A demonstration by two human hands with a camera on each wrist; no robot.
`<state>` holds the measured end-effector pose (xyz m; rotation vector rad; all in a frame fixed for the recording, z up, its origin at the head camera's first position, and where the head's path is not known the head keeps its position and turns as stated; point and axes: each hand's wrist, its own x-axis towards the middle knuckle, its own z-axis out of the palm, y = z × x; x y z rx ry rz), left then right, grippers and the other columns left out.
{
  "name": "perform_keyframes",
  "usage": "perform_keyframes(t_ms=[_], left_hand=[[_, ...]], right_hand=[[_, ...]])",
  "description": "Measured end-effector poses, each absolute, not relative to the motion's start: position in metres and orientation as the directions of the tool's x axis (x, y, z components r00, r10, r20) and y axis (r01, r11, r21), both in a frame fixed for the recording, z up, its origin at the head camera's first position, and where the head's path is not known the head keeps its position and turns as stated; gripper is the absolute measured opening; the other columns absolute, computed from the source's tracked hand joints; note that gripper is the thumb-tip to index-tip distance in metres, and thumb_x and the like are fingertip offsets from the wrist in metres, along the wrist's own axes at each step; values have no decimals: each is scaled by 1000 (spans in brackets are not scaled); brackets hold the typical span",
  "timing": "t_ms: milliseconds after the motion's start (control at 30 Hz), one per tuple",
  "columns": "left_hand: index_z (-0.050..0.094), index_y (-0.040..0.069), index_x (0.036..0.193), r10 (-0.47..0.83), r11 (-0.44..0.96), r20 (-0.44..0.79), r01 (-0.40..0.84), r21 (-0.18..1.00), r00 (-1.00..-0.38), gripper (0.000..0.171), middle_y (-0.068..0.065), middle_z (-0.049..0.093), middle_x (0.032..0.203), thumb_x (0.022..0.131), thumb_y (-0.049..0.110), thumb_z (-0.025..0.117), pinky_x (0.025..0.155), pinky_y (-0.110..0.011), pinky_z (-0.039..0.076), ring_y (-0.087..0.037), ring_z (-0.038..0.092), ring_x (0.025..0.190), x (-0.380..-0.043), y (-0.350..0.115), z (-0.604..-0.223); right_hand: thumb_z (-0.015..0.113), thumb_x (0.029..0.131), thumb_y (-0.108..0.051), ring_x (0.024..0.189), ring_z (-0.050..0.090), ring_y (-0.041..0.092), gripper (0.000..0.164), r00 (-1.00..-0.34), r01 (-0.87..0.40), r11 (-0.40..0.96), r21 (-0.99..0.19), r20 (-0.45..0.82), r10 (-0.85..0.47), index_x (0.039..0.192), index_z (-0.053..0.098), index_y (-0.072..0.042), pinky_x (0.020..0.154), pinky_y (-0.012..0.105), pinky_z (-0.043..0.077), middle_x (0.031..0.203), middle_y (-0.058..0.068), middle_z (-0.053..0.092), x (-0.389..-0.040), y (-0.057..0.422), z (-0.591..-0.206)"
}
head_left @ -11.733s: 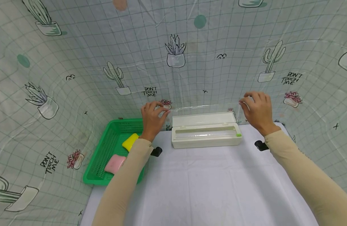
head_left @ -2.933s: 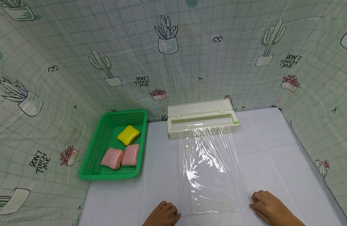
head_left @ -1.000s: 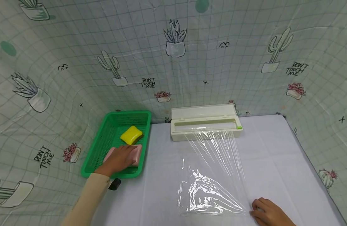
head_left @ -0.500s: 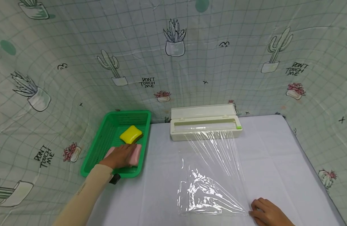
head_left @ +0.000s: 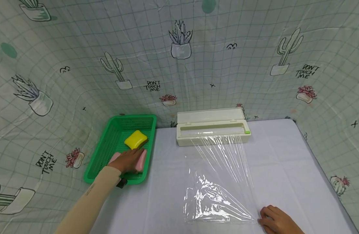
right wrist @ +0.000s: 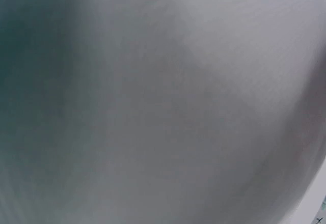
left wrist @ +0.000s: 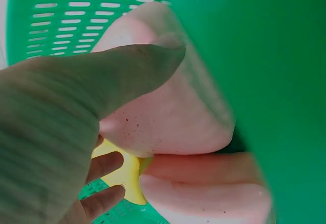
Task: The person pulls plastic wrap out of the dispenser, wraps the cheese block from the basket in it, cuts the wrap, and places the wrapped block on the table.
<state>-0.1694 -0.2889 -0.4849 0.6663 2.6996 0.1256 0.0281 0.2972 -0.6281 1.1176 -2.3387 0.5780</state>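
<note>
My left hand [head_left: 128,161] reaches into the green basket [head_left: 88,177] and grips a pink soap bar [head_left: 141,161]. In the left wrist view its thumb lies across that bar [left wrist: 168,107], with fingers on the far side. A second pink soap bar [left wrist: 214,203] lies beside it, and a yellow bar [head_left: 136,139] sits just beyond. Clear plastic wrap [head_left: 214,198] stretches from the white dispenser box [head_left: 211,139] towards the front. At the wrap's near right corner my right hand [head_left: 280,221] pinches the film. The right wrist view is too blurred to show this hand.
The dispenser's lid [head_left: 210,115] stands raised at the back, against a patterned curtain [head_left: 208,65]. A white cloth [head_left: 285,156] covers the table. The basket's side walls rise around the bars.
Both hands were behind the dispenser, then at the film's near corners. The left let go and moved into the basket onto a pink soap bar. The film's left side slackened; the right hand stays.
</note>
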Motion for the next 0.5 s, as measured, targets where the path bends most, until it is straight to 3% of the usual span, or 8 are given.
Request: perform_keyframes(t_ms=[267,367,500], left_hand=[[47,-5,143,443,896,-347,417,152,-826,77,-25,61,130,79,7,88,102,-60,50,-41,59,114,-174,-286,-486],[46,-4,143,441,896,-347,427,120,-828,83,-25,60,132,76,11,92,103,-59,50,-41,59,117,-174,-283,-485],[44,-5,148,443,888,-351,459,44,-825,83,-27,56,141,80,12,89,108,-61,46,-44,55,128,-174,-280,-485]], right_hand=[[31,112,-37,75,46,0,62,-547,-800,577,-163,594,-590,72,75,-21,64,14,41,87,-12,55,27,297,-631],[29,112,-38,74,46,0,63,-561,-791,588,-166,581,-590,71,75,-21,63,14,40,86,-12,54,28,297,-630],[27,112,-38,74,46,-2,67,-574,-783,599,-170,571,-587,69,75,-21,64,13,39,85,-14,53,29,295,-629]])
